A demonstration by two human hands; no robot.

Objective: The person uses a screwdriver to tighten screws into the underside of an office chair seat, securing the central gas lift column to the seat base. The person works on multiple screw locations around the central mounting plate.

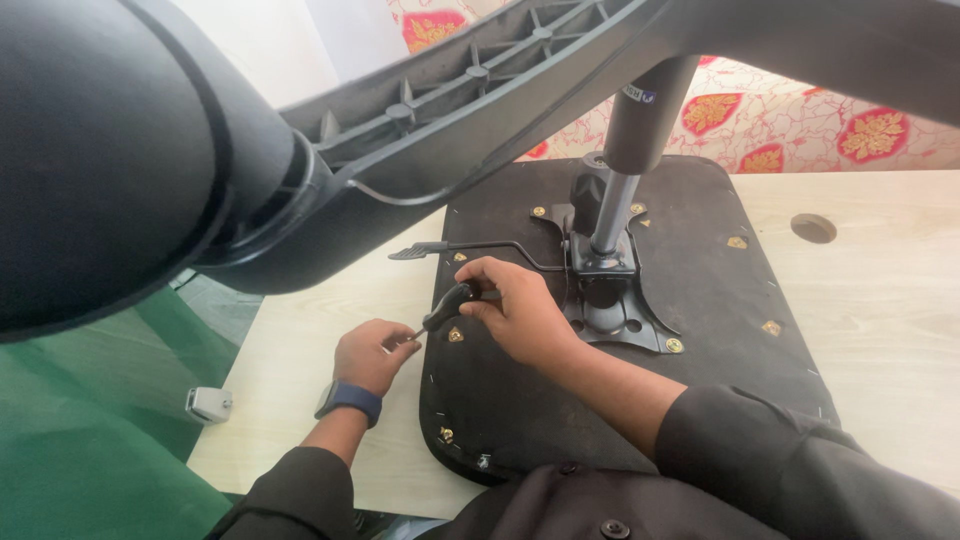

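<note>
right hand [520, 312] closed around the black handle of a screwdriver [447, 307], over the left edge of the upturned black seat base [700, 340] flat on the pale wooden table [880, 330]. left hand [372, 352] curled, fingertips pinched at the screwdriver's tip just off that edge. beside the right hand, a metal plate [610, 300] with a gas cylinder [625, 170] and thin lever [470, 246].
</note>
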